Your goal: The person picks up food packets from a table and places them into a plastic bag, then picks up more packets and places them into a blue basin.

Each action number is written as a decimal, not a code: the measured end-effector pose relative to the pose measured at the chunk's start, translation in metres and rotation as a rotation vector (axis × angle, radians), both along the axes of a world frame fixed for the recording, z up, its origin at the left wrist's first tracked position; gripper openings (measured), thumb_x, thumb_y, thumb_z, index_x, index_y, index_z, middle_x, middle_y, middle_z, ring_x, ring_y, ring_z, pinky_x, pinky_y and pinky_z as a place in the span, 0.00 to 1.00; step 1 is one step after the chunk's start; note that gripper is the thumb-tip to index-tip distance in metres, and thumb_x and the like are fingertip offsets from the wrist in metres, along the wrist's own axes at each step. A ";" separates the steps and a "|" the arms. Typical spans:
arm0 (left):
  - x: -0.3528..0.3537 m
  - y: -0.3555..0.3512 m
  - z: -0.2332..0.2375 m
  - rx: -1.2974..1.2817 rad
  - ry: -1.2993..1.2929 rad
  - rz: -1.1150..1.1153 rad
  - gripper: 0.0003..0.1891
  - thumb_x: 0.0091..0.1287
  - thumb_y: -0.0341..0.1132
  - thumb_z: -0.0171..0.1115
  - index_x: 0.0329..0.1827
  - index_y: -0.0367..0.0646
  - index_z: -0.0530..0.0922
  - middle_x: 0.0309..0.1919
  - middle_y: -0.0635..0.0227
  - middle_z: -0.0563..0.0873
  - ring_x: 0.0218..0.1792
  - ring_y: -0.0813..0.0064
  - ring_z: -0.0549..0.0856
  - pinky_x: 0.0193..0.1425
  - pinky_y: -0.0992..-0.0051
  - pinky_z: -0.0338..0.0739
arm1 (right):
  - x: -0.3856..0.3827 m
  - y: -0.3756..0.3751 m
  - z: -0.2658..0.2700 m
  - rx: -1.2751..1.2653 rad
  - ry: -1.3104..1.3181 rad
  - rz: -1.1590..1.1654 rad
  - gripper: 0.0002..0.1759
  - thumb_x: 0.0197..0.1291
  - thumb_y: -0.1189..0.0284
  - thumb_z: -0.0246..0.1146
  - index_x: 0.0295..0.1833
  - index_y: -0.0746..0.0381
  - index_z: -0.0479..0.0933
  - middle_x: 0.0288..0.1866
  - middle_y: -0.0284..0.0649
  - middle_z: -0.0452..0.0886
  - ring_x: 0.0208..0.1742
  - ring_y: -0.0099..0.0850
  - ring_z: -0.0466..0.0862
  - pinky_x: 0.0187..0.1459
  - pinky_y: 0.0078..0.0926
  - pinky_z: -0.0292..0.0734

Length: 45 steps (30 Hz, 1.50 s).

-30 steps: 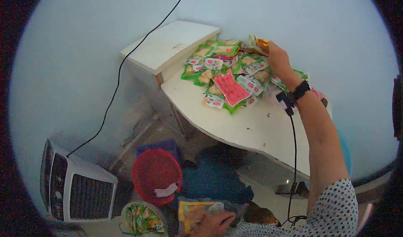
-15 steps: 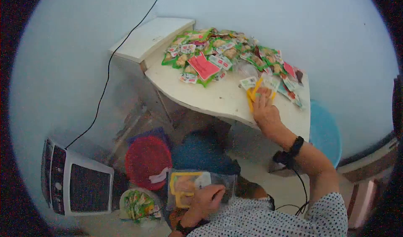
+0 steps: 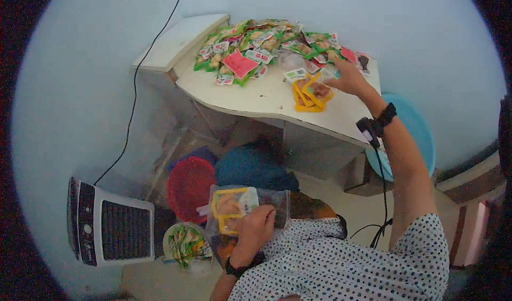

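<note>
My left hand is closed on a clear plastic bag that lies across my lap. Inside that bag are yellow-edged food packets. Over the right part of the table, my right hand reaches out with thumb and fingers apart, nothing visibly gripped. Just left of it lie several yellow-edged packets, loosely stacked. Its fingertips are near a pile of green-edged food packets; whether they touch any is hard to see. A pink card rests on the pile.
The white table has a raised ledge at its left. Below stand a red basin, a bin with green wrappers and an air cooler. A blue tub is at the right. A cable hangs from my right wrist camera.
My right hand has left the yellow-edged packets and moved up toward the back right of the table, its fingers opening. My left hand stays at the bag. The whole view has shifted slightly.
</note>
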<state>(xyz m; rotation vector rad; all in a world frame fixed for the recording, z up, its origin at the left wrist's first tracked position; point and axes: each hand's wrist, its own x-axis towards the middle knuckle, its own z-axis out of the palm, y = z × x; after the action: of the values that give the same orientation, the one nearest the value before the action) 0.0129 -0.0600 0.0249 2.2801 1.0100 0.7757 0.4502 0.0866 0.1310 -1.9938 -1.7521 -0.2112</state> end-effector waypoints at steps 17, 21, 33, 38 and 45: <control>0.011 -0.007 0.032 0.028 0.023 0.065 0.01 0.63 0.28 0.60 0.35 0.42 0.76 0.26 0.56 0.82 0.28 0.54 0.83 0.30 0.60 0.76 | 0.032 0.009 -0.019 -0.127 0.227 -0.135 0.21 0.39 0.64 0.78 0.35 0.68 0.83 0.23 0.35 0.78 0.24 0.21 0.77 0.24 0.22 0.70; 0.012 -0.006 0.018 0.071 -0.089 0.084 0.02 0.64 0.28 0.59 0.34 0.41 0.75 0.25 0.56 0.81 0.27 0.53 0.83 0.28 0.59 0.75 | 0.006 -0.047 0.011 0.028 0.495 -0.053 0.16 0.50 0.64 0.73 0.25 0.67 0.81 0.19 0.29 0.76 0.22 0.18 0.74 0.22 0.20 0.64; 0.012 -0.011 0.023 -0.051 -0.007 0.147 0.06 0.69 0.32 0.55 0.43 0.39 0.75 0.28 0.50 0.83 0.29 0.49 0.84 0.31 0.56 0.77 | -0.133 -0.206 -0.017 -0.290 1.102 -0.060 0.13 0.65 0.65 0.63 0.39 0.65 0.82 0.31 0.35 0.83 0.31 0.23 0.81 0.33 0.25 0.77; 0.015 -0.011 0.034 -0.075 0.044 0.148 0.05 0.69 0.31 0.55 0.44 0.40 0.75 0.27 0.50 0.83 0.28 0.50 0.84 0.31 0.57 0.78 | -0.175 -0.214 -0.061 -0.546 1.582 0.009 0.11 0.68 0.69 0.60 0.44 0.66 0.81 0.37 0.37 0.85 0.34 0.25 0.84 0.35 0.25 0.80; 0.020 -0.010 0.027 -0.023 0.026 0.135 0.08 0.71 0.34 0.53 0.47 0.44 0.77 0.28 0.55 0.83 0.29 0.54 0.85 0.30 0.58 0.79 | -0.210 -0.208 -0.088 -0.671 1.672 0.113 0.11 0.70 0.70 0.57 0.52 0.63 0.79 0.39 0.32 0.84 0.31 0.19 0.80 0.31 0.20 0.75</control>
<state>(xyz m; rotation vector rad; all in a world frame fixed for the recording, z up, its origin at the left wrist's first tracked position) 0.0328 -0.0696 0.0520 2.2259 1.1891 0.7861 0.2403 -0.1214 0.0429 -1.3752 -0.7122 1.7155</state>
